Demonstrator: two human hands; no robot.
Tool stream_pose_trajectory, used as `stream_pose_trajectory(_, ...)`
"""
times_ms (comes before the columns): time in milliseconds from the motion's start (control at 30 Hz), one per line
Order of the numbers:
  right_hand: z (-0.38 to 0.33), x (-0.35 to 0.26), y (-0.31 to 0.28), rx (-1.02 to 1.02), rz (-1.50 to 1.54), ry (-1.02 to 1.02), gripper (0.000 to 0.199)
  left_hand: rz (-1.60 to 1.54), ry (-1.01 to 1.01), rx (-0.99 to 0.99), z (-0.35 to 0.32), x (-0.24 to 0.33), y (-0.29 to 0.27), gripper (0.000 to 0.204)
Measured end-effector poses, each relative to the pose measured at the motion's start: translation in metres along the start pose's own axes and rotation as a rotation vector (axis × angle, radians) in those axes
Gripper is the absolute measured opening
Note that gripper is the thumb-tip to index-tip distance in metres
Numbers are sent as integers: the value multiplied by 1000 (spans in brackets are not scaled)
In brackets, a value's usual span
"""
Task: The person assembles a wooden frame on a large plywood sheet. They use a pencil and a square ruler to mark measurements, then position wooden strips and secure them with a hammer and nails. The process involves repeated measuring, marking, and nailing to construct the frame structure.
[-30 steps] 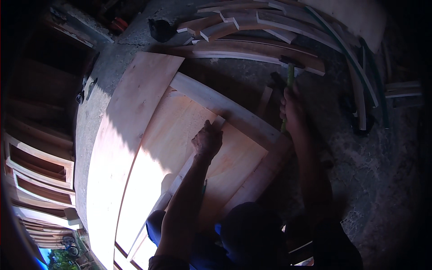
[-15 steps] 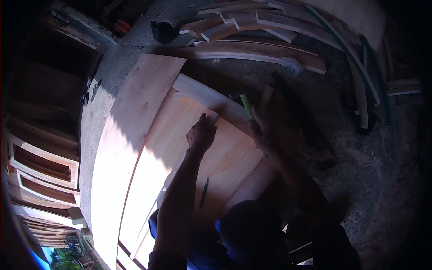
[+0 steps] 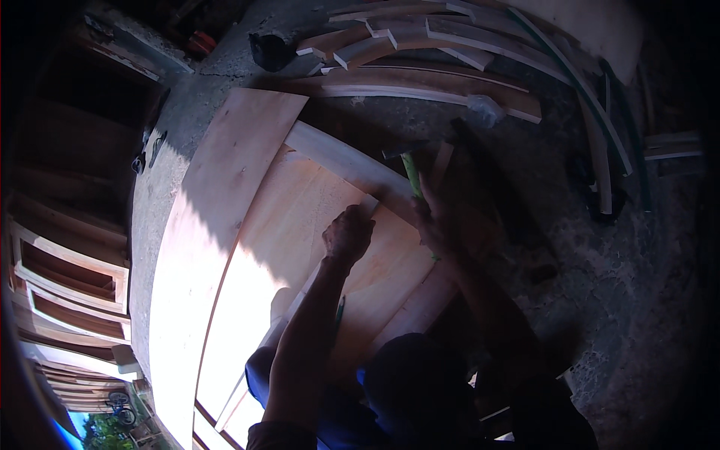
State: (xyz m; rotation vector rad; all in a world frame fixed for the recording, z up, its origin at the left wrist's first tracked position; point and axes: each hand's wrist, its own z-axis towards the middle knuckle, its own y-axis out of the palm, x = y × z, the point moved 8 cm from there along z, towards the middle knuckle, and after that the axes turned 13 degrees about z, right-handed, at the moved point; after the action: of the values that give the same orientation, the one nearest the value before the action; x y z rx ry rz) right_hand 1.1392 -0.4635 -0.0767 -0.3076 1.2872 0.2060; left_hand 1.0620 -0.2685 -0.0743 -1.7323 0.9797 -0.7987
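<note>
Two hands, one hammer, one batten, a stack of curved timber.

Two hands: the left hand (image 3: 348, 234) at centre, the right hand (image 3: 439, 225) at 3 o'clock from it, gripping the one hammer (image 3: 411, 174). One batten (image 3: 349, 166) crosses the panels (image 3: 300, 232), of which three or four lie side by side; shadow hides the seams. At 12 o'clock, roughly eight curved strips (image 3: 450, 71), hard to separate. One dark round object (image 3: 268, 49) at 11 o'clock. Two stacked frames (image 3: 67, 285) at 9 o'clock. One pencil (image 3: 340, 309) at 6 o'clock.

Curved wooden strips (image 3: 450, 82) piled on concrete floor (image 3: 600, 285); window frames (image 3: 67, 292) stacked left.
</note>
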Motion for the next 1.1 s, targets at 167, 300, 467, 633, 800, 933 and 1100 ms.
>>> stream_pose_trajectory(167,-1,1,1,8,22,48,56,9,46,-105,3,4,4,43)
stream_pose_trajectory(300,0,-4,0,-43,28,217,55,29,35,-47,1,6,4,43)
stream_pose_trajectory(467,-10,2,-7,-205,139,449,51,22,9,56,-3,10,8,43)
stream_pose_trajectory(633,-20,-9,-5,-173,85,452,49,-134,28,27,-15,-9,3,46)
stream_pose_trajectory(800,-25,-55,4,-236,-310,409,48,-90,83,-62,-68,-88,33,78)
stream_pose_trajectory(933,-35,-95,10,-268,-446,451,50,-12,177,-185,-134,-205,50,83)
stream_pose_trajectory(1100,-40,-84,18,-216,-399,486,49,-315,-415,94,-293,-405,45,75)
